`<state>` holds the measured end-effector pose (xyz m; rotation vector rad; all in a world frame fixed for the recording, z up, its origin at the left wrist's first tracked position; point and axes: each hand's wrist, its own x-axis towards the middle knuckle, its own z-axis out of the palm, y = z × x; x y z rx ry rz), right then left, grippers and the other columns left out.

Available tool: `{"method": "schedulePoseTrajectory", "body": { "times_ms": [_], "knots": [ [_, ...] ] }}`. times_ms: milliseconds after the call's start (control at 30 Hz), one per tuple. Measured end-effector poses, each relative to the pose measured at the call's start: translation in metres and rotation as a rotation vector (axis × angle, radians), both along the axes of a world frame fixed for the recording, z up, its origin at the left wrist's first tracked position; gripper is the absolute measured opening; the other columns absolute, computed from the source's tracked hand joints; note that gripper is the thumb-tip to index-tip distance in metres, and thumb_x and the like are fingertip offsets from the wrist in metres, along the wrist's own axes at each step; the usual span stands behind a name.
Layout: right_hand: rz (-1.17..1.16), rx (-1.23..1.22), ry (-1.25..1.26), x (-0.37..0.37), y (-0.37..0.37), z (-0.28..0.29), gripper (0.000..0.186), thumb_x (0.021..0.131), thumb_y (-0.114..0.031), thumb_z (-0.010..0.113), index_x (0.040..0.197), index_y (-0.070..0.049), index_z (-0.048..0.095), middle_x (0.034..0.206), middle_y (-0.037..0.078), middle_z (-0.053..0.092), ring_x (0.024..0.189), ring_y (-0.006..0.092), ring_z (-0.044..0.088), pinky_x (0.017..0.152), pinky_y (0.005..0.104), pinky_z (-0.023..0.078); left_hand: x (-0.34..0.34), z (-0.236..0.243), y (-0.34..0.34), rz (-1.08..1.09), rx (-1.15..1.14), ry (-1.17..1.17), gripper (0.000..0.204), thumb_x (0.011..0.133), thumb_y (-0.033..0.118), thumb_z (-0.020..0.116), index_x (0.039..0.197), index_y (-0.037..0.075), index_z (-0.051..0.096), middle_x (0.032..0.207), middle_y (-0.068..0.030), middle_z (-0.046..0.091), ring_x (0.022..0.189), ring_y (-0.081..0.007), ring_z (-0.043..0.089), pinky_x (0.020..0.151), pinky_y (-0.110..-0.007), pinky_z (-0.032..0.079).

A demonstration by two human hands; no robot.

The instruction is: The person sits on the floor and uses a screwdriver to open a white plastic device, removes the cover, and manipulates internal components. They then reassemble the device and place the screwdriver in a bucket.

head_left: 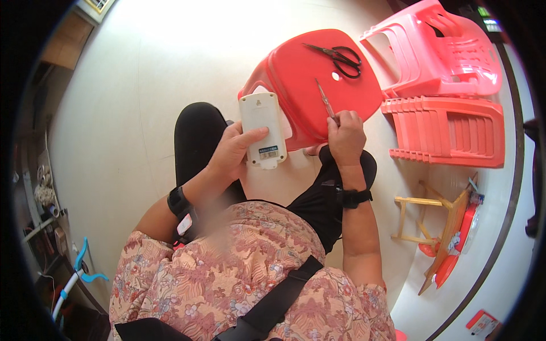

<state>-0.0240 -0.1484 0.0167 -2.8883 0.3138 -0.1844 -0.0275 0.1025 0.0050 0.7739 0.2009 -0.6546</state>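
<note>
My left hand grips a white, rounded plastic device by its lower left side, thumb across its face. The device has its back up, with small dark holes near the corners and a dark label low down. In my right hand, closed around the near end, is a slim screwdriver with a thin pointed shaft. Its tip points away from me over the seat of a red plastic stool. Black-handled scissors lie at the far side of that seat. The screwdriver and device are apart.
At right stand stacked pink chairs and stacked red stools. Nearer on that side is a wooden folding frame with red items against it. Left, a blue-and-white pole stands by cluttered shelves. My knees flank the work.
</note>
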Motion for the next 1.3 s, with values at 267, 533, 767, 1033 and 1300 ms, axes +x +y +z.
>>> {"method": "schedulePoseTrajectory", "body": {
  "times_ms": [267,533,767,1033,1300],
  "knots": [
    [0.055,0.86,0.037,-0.074,0.019,0.079,0.005,0.09,-0.001,0.063,0.094,0.0,0.06,0.075,0.002,0.058,0.06,0.0059,0.05,0.055,0.0201,0.04,-0.018,-0.042,0.003,0.005,0.055,0.138,0.031,0.091,0.013,0.066,0.119,0.001,0.058,0.109,-0.0086,0.067,0.096,-0.0193,0.067,0.086,-0.034,0.055],
    [0.427,0.566,-0.034,-0.11,0.045,0.091,0.017,0.084,0.005,0.067,0.1,0.002,0.062,0.076,0.008,0.057,0.059,0.0162,0.051,0.054,0.0259,0.04,-0.026,-0.064,0.0,-0.029,0.067,0.103,0.037,0.088,0.015,0.069,0.121,-0.001,0.058,0.105,-0.0105,0.068,0.092,-0.021,0.069,0.079,-0.039,0.059],
    [0.486,0.457,-0.037,-0.11,0.054,0.079,0.021,0.081,0.004,0.069,0.1,0.002,0.06,0.078,0.013,0.057,0.064,0.0284,0.056,0.056,0.0344,0.046,-0.027,-0.069,0.003,-0.106,0.034,0.036,0.04,0.089,0.018,0.07,0.123,0.002,0.057,0.11,-0.0066,0.066,0.098,-0.0157,0.066,0.087,-0.033,0.054],
    [0.55,0.381,-0.04,-0.107,0.056,0.075,0.024,0.079,0.002,0.07,0.101,0.0,0.059,0.081,0.014,0.058,0.07,0.032,0.059,0.059,0.0387,0.048,-0.027,-0.071,0.002,-0.109,0.035,0.018,0.039,0.09,0.017,0.069,0.123,0.001,0.056,0.11,-0.0068,0.066,0.098,-0.0147,0.065,0.087,-0.032,0.054],
    [0.628,0.302,-0.031,-0.103,0.058,0.076,0.025,0.077,0.001,0.07,0.1,-0.001,0.059,0.08,0.012,0.057,0.069,0.0306,0.058,0.058,0.0388,0.048,-0.028,-0.074,0.0,-0.075,0.039,-0.001,0.039,0.087,0.017,0.072,0.119,0.0,0.058,0.106,-0.0078,0.067,0.092,-0.016,0.067,0.081,-0.033,0.056]
  ]
}}
